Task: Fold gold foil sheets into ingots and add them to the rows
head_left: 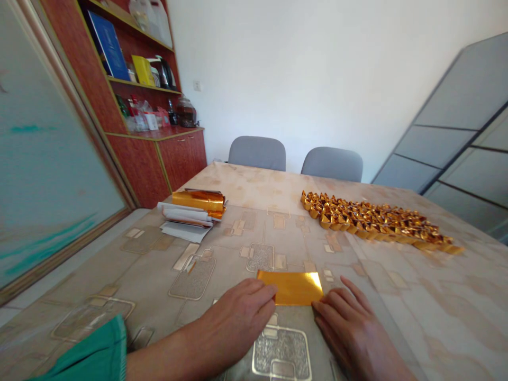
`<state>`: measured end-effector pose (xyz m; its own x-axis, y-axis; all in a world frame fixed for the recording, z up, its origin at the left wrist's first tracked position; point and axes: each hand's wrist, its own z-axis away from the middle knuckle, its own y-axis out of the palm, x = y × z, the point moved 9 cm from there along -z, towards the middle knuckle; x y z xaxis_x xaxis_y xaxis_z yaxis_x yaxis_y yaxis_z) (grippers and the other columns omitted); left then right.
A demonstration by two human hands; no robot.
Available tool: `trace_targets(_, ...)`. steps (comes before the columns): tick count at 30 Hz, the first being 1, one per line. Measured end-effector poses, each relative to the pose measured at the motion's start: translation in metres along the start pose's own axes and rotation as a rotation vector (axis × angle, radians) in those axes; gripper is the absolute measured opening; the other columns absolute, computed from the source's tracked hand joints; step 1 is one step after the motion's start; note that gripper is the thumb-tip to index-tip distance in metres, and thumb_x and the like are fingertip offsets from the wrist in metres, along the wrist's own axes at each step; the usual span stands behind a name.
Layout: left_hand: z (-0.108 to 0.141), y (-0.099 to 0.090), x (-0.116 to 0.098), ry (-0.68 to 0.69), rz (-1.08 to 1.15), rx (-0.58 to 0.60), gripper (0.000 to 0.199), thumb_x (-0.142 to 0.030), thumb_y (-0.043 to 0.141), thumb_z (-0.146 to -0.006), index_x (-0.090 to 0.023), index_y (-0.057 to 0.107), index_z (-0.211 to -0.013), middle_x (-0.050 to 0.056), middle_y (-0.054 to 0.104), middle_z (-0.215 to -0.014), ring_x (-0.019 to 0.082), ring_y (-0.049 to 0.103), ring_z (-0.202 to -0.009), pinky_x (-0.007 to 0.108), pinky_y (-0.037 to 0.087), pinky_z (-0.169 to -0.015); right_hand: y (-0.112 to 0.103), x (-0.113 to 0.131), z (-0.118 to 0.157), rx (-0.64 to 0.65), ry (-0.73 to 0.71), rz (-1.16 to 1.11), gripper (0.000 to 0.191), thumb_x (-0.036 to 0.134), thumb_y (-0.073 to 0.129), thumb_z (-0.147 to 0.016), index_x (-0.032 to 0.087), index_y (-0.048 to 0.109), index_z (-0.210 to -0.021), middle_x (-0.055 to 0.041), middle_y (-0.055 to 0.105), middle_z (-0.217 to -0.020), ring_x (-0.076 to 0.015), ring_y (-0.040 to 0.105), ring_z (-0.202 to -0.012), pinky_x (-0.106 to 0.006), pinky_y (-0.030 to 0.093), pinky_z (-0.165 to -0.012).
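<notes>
golden foil sheet (291, 288) lies flat on the patterned table cover (154, 275), close to the table edge in front of the person. the left hand (238, 323) rests palm down and open, with the fingers together, and they press on the left end of the sheet. the right hand (349, 330) is also flat and open, and its fingers touch the lower right corner of the sheet. neither hand closes around anything; they only lie on the foil. farther away, on the left part of the table, there is a pile of white paper and gold foil (194, 211). on the right part lies a long, dense group of small folded gold ingots (377, 225). a green sleeve (87, 352) covers the left arm. behind the table stand two grey chairs (257, 153) and a red-brown wooden cabinet (159, 164).
</notes>
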<state>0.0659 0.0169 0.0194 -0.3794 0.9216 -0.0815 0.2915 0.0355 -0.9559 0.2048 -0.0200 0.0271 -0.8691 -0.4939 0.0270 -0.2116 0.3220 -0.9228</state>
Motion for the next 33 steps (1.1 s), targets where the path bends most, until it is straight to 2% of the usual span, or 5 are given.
trace_targets(5,-0.004,0.012,-0.003,0.016,-0.056,0.042,0.034,-0.021,0.057,-0.096,-0.021,0.054,-0.129,0.007,0.065,-0.104,0.022,0.058,-0.096,0.034,0.048,-0.084,0.002,-0.005,-0.001,0.012,-0.026,-0.014,0.022,0.012,0.047,-0.094,0.024,0.065,-0.090,0.0003,0.065,-0.078,-0.0194,0.065,-0.077,-0.051,0.045,-0.101)
trace_targets(13,0.033,-0.006,0.015,0.012,-0.083,0.088,0.036,-0.018,0.049,-0.099,-0.025,0.053,-0.134,0.006,0.061,-0.134,0.023,0.058,-0.112,0.037,0.042,-0.094,0.001,-0.010,-0.005,0.039,-0.046,-0.005,0.022,0.009,0.049,-0.094,0.024,0.066,-0.095,0.0013,0.067,-0.080,-0.0181,0.066,-0.077,-0.050,0.044,-0.101)
trace_targets(24,0.004,-0.022,0.022,-0.075,0.005,-0.013,0.013,-0.027,0.055,-0.096,-0.019,0.064,-0.092,0.004,0.064,-0.087,0.020,0.056,-0.085,0.040,0.043,-0.091,0.000,-0.001,-0.042,0.153,-0.099,0.018,0.013,0.013,0.061,-0.090,0.022,0.064,-0.080,0.0005,0.071,-0.082,-0.0185,0.062,-0.076,-0.036,0.047,-0.078)
trace_targets(28,-0.013,-0.020,0.023,-0.104,-0.027,0.026,0.022,-0.041,0.069,-0.087,-0.019,0.064,-0.090,0.005,0.064,-0.097,0.024,0.057,-0.094,0.039,0.045,-0.086,0.004,-0.001,-0.047,0.185,-0.079,0.016,0.011,0.012,0.061,-0.086,0.020,0.065,-0.080,-0.0015,0.070,-0.081,-0.0196,0.060,-0.075,-0.036,0.046,-0.076)
trace_targets(33,-0.015,-0.025,0.023,-0.079,-0.102,-0.064,0.018,-0.031,0.068,-0.087,-0.018,0.062,-0.098,0.008,0.053,-0.139,0.027,0.048,-0.122,0.044,0.028,-0.112,0.014,-0.004,-0.048,0.159,-0.075,0.002,0.014,0.009,0.057,-0.084,0.020,0.064,-0.077,-0.0029,0.067,-0.076,-0.0207,0.059,-0.072,-0.041,0.047,-0.083)
